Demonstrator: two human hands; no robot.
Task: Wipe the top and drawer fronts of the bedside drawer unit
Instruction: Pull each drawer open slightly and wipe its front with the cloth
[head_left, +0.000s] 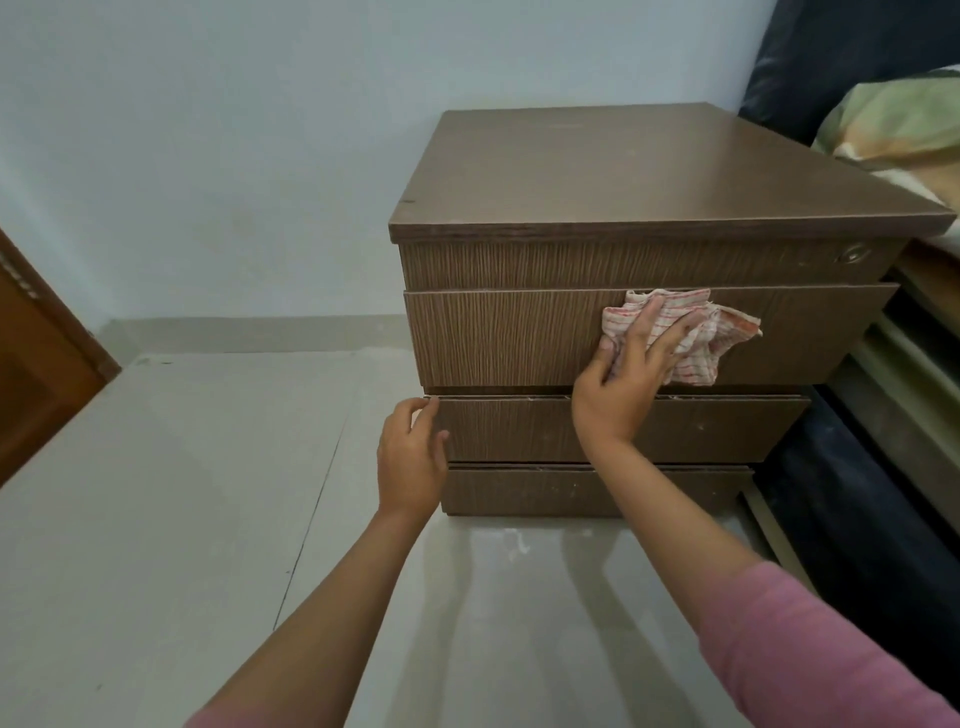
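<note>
1. Fingers (670, 332) of the right hand (621, 384) spread flat, pressing the cloth (691, 332) on the second drawer front (509, 338)
2. Left hand (413, 457) relaxed, touching the third drawer's (727, 426) left edge
3. Unwiped front runs leftward

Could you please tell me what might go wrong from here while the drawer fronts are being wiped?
The right hand presses the striped cloth flat with no real grip, so it could slip and drop. The left hand rests at the third drawer front edge, where fingers could get pinched if a drawer shifts. The cloth may also snag the lock above.
</note>
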